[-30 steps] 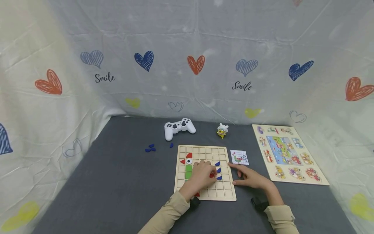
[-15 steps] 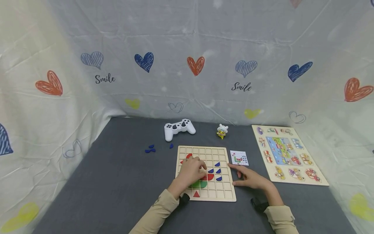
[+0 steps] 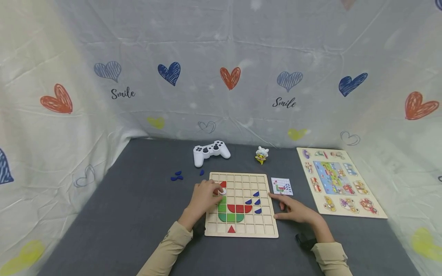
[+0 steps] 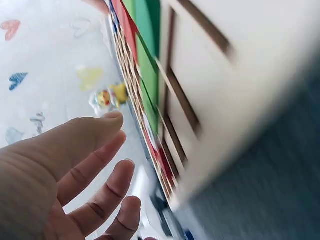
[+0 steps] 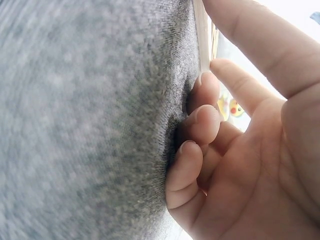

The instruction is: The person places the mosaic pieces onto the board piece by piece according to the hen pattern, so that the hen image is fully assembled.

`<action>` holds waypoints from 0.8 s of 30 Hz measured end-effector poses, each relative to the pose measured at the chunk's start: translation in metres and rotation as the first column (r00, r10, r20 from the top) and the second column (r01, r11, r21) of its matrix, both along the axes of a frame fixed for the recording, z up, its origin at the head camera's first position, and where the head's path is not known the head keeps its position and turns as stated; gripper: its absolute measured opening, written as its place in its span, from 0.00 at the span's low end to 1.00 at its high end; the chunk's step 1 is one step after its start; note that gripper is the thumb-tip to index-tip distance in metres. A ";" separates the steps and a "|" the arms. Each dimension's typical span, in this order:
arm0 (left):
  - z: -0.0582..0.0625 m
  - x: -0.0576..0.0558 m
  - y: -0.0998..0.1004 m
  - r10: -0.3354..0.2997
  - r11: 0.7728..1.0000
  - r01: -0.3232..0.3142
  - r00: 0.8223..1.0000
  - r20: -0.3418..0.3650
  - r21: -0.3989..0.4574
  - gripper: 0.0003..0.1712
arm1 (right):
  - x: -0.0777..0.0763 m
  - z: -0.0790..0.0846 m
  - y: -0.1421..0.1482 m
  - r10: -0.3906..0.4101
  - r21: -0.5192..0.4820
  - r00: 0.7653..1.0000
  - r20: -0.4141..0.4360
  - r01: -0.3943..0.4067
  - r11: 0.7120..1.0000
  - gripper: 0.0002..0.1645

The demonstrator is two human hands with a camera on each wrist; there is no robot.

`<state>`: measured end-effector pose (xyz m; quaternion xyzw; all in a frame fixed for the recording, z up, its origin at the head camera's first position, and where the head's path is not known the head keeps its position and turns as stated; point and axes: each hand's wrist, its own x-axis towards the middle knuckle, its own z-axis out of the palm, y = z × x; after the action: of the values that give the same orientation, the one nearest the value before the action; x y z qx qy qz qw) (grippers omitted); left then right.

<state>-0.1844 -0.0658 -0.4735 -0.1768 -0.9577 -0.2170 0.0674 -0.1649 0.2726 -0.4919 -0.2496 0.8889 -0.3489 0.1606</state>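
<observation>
A wooden grid board (image 3: pixel 250 232) lies flat on the table. On it sit a red row (image 3: pixel 239 209), an L-shaped green group (image 3: pixel 231 217), a red triangle (image 3: pixel 231 229), a white round piece (image 3: pixel 223 191) and several blue pieces (image 3: pixel 257 201). My left hand (image 3: pixel 204 194) is over the board's left side beside the white piece, partly covering the red pieces there. In the left wrist view its thumb and fingers are apart, with nothing between them. My right hand (image 3: pixel 295 209) touches the board's right edge with thumb and index finger; its other fingers are bent against the tablecloth (image 5: pixel 100 120).
A small pattern card (image 3: pixel 282 186) lies right of the board, and a larger picture puzzle (image 3: pixel 340 182) farther right. Behind stand a white game controller (image 3: pixel 211 152) and a small figurine (image 3: pixel 261 155). Several loose blue pieces (image 3: pixel 177 177) lie at the back left.
My left hand has moved left across the board, from beside the blue pieces to the white round piece, uncovering the red row and green group. The right hand stays at the edge.
</observation>
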 end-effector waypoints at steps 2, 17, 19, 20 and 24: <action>-0.001 -0.002 -0.009 0.026 1.000 -0.026 1.000 -0.001 0.000 0.06 | 0.000 0.000 0.000 0.001 -0.002 1.000 -0.003 -0.001 1.000 0.44; -0.010 -0.026 -0.084 0.214 0.976 -0.215 0.977 -0.021 -0.035 0.10 | 0.000 0.001 0.000 -0.012 0.019 1.000 0.018 0.012 1.000 0.44; -0.010 -0.030 -0.094 0.228 0.973 -0.229 0.973 -0.031 -0.037 0.10 | 0.000 0.001 0.000 -0.014 0.016 1.000 0.023 0.014 1.000 0.44; -0.010 -0.031 -0.098 0.231 0.972 -0.233 0.972 -0.037 -0.034 0.10 | 0.000 0.001 0.000 -0.015 0.015 1.000 0.024 0.015 1.000 0.44; -0.008 -0.036 -0.113 0.246 0.968 -0.248 0.967 -0.059 -0.029 0.10 | 0.000 0.000 0.000 -0.018 0.015 1.000 0.026 0.017 1.000 0.44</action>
<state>-0.2208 -0.1790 -0.4819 -0.0634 -0.9737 -0.1846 0.1172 -0.1645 0.2723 -0.4914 -0.2361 0.8914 -0.3470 0.1710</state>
